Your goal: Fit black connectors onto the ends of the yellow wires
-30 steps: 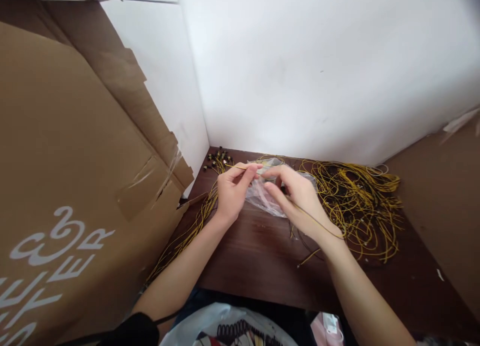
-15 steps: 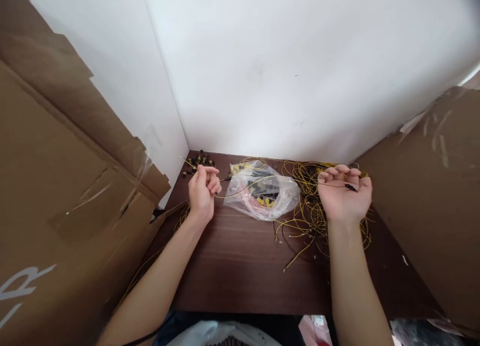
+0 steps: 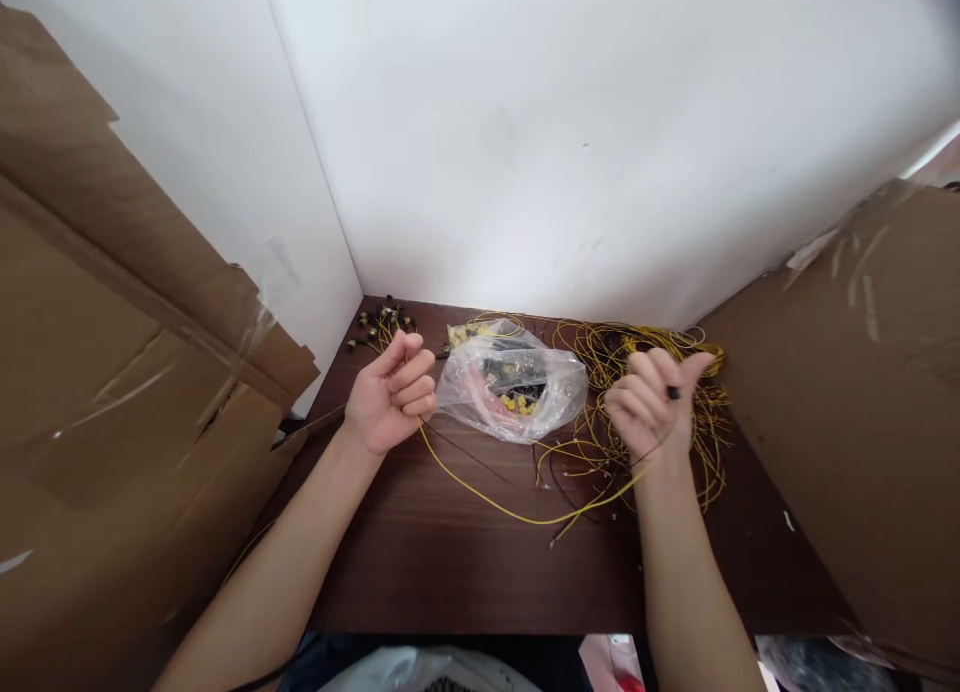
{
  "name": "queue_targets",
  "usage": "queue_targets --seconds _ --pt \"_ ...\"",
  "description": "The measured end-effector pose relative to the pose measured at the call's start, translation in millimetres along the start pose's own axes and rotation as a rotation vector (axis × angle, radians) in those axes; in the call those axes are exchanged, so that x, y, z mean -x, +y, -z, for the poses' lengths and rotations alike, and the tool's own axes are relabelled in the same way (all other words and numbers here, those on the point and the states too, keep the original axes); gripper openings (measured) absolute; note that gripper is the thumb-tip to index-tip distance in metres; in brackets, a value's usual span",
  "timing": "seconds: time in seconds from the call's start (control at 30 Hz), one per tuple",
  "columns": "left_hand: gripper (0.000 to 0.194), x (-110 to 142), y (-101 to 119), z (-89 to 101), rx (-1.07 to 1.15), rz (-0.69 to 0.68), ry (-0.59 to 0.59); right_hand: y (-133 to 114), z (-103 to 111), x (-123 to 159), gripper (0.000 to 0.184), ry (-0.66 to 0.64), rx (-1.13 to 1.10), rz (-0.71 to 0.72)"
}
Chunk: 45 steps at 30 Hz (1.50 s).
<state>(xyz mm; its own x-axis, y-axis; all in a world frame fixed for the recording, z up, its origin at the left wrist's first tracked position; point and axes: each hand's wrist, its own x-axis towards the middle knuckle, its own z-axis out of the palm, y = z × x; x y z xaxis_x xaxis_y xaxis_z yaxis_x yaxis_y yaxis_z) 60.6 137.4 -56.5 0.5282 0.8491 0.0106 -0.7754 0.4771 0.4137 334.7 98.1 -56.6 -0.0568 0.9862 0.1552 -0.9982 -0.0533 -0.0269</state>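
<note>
My left hand [image 3: 394, 397] is closed, fingers curled into the palm, above the left part of the table. A thin yellow wire [image 3: 517, 517] leaves the underside of that hand and sags in a loop across to my right wrist. On the right, my right hand [image 3: 649, 402] has its fingers folded over and its thumb stretched out to the side. A small black connector [image 3: 674, 392] shows beside the curled fingers of this hand; most of it is hidden. Between the hands lies a clear plastic bag [image 3: 562, 387] with yellow and black small parts inside.
A tangle of yellow and dark wires [image 3: 600, 347] covers the table's right rear. Several black-ended connectors [image 3: 386, 317] lie at the back left. Cardboard sheets [image 3: 135, 372] flank the left, and another cardboard panel [image 3: 847, 392] the right. Behind rises a white wall [image 3: 525, 172].
My right hand has turned from an open upward palm to curled fingers. My left hand has closed further and moved slightly left. The wire between them has slackened into a lower loop.
</note>
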Motion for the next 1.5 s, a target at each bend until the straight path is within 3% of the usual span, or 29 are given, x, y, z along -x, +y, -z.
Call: queue_targets --seconds 0.07,0.13,0.23,0.47,0.8,1.0,1.2,1.5 --pt "0.032 -2.9 -7.0 1.4 -0.259 0.044 0.040 19.5 6.2 -4.0 0.030 0.139 0.601 -0.051" --pt "0.029 -6.0 -18.0 3.8 -0.539 0.003 0.110 38.2 12.6 -5.3 0.027 0.244 1.014 -0.045" --pt "0.030 -8.7 -35.5 6.9 -0.799 -0.048 0.192 57.7 19.2 -4.0 0.024 0.248 1.236 -0.102" --pt "0.025 -10.3 -56.4 6.9 -1.059 -0.178 0.236 67.7 27.1 -0.8 0.021 0.062 1.242 -0.154" --pt "0.020 -11.1 -61.0 12.5 -1.158 -0.207 0.130 77.1 37.7 -0.6 0.009 0.012 1.408 0.084" --pt "0.021 -10.4 -59.7 4.1 -1.107 -0.118 0.082 72.0 31.5 -2.5 0.007 0.036 1.406 0.148" --pt "0.021 -8.7 -61.0 2.0 -1.119 -0.021 0.104 47.9 19.5 -7.4 0.009 0.178 1.244 0.259" --pt "0.019 -8.6 -63.3 2.1 -1.083 0.086 -0.019 -8.9 9.9 -11.8 0.015 0.308 0.891 0.547"
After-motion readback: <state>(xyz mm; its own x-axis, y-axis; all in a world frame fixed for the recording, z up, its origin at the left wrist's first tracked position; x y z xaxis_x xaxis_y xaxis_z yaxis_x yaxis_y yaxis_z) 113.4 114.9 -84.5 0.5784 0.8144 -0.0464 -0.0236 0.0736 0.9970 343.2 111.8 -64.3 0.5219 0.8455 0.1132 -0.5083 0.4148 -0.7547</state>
